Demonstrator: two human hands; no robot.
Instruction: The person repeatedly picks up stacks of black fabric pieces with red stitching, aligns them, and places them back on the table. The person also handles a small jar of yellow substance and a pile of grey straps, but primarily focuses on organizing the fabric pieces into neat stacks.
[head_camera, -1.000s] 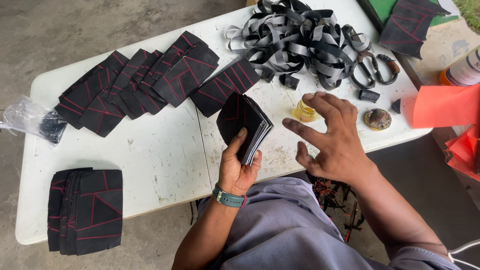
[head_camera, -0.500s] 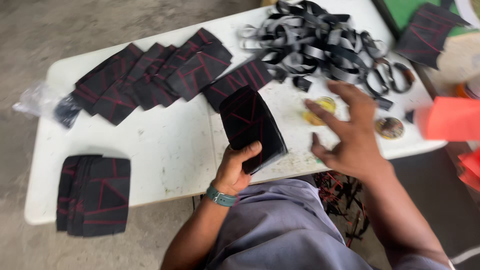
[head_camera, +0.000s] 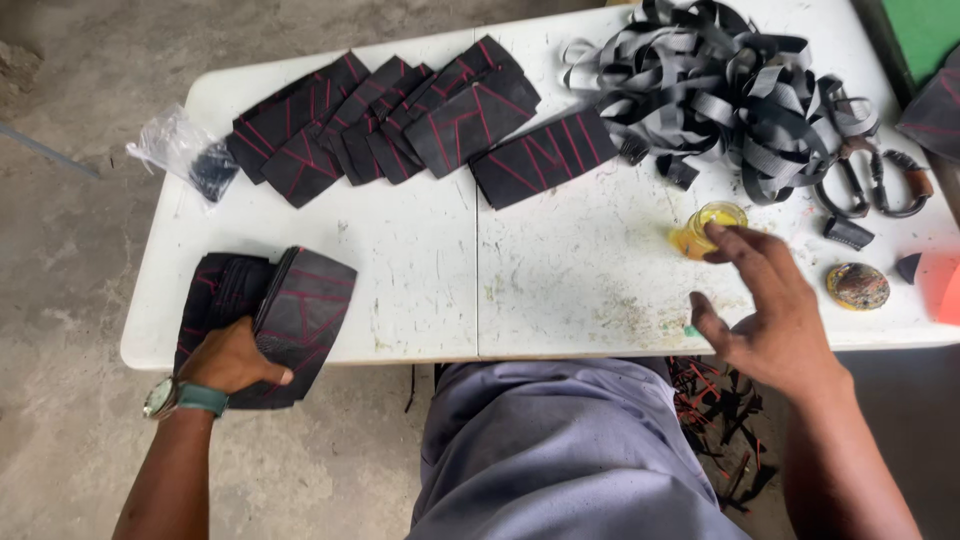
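Item 1: left hand (head_camera: 232, 360), at near-left corner of white folding table (head_camera: 420, 270). Fingers closed round a stack of black fabric pieces w/ red stitching (head_camera: 305, 315); thumb on top face, stack tilted up on edge. Stack sits against a second pile of same pieces (head_camera: 222, 295) lying flat at the table corner, partly overhanging the edge. Watch w/ teal strap (head_camera: 185, 397) on the wrist.

Item 2: right hand (head_camera: 765, 310), over near-right part of table. Open, fingers spread loosely, holding nothing. Fingertips just beside a small yellow jar (head_camera: 712, 225); can't tell if touching.

Item 3: row of black/red stitched pieces (head_camera: 400, 125), fanned and overlapping along far-left side of table, well apart from both hands.

Item 4: tangle of grey-black webbing straps (head_camera: 720, 95), far-right of table, beyond the jar.

Item 5: carabiners (head_camera: 870, 180) at right edge of strap tangle; small black clip (head_camera: 847, 233) near them.

Item 6: round mottled disc (head_camera: 857, 286), right of right hand, on table.

Item 7: red-orange sheet (head_camera: 940, 285), at right edge of frame, partly cut off.

Item 8: clear plastic bag w/ dark contents (head_camera: 190, 160), hanging off far-left table edge.

Item 9: black and red offcuts (head_camera: 720, 410) on concrete floor under the table, by person's lap.
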